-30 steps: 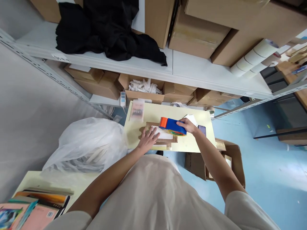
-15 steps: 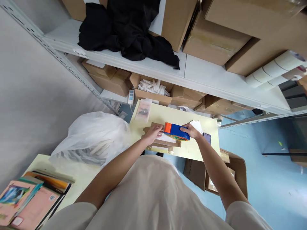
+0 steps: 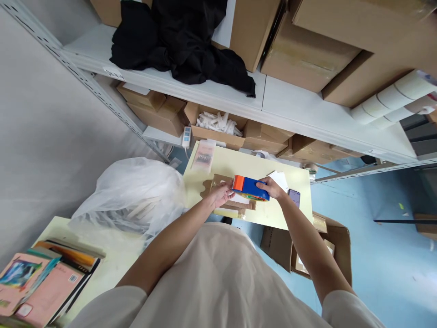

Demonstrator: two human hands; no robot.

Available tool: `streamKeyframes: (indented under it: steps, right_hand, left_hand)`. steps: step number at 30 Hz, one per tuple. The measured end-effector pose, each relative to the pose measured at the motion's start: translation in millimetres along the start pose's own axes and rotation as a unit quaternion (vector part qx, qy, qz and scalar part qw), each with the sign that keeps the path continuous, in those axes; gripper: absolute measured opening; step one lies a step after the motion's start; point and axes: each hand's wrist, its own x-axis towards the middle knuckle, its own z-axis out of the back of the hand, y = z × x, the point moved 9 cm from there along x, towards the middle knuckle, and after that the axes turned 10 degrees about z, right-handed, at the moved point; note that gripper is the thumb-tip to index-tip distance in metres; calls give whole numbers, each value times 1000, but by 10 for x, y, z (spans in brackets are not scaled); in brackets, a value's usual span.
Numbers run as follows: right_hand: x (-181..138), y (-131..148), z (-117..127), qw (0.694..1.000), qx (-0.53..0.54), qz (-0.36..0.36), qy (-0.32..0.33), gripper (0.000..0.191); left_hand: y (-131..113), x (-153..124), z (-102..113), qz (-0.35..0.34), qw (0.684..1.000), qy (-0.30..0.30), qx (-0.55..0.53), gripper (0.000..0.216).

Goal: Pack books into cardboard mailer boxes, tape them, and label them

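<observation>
A blue and orange tape dispenser [image 3: 256,187] is held level above the table. My right hand [image 3: 272,187] is wrapped round its blue rear end, thumb on top. At the orange front end is my left hand [image 3: 220,194], palm partly up, fingers curled with the tips against the cutting edge. Whatever those fingertips pinch is too small to make out. Below the dispenser lies a flat piece of brown cardboard [image 3: 217,180] with a white label, partly hidden by my left hand and the dispenser.
On the pale yellow table [image 3: 235,160] lie a pink packet [image 3: 204,156], white papers [image 3: 279,180] and a phone [image 3: 294,197]. A plastic bag [image 3: 133,187] stands left. An open carton [image 3: 341,246] sits below right. Shelves [image 3: 293,114] with boxes run behind.
My left hand has turned slightly palm-up and its lower fingers have spread a little at the dispenser's front. The dispenser and my right hand have barely moved.
</observation>
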Motion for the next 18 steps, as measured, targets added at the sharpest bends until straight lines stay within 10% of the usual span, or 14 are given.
streamKeyframes:
  steps: [7, 18]
  right_hand:
    - [-19, -12, 21, 1000, -2, 2, -3, 45]
    - [-84, 272, 49, 993, -107, 36, -13, 46]
  left_hand:
    - [-58, -53, 45, 28, 999, 44, -7, 31]
    - [-464, -269, 248, -126, 961, -150, 194, 26]
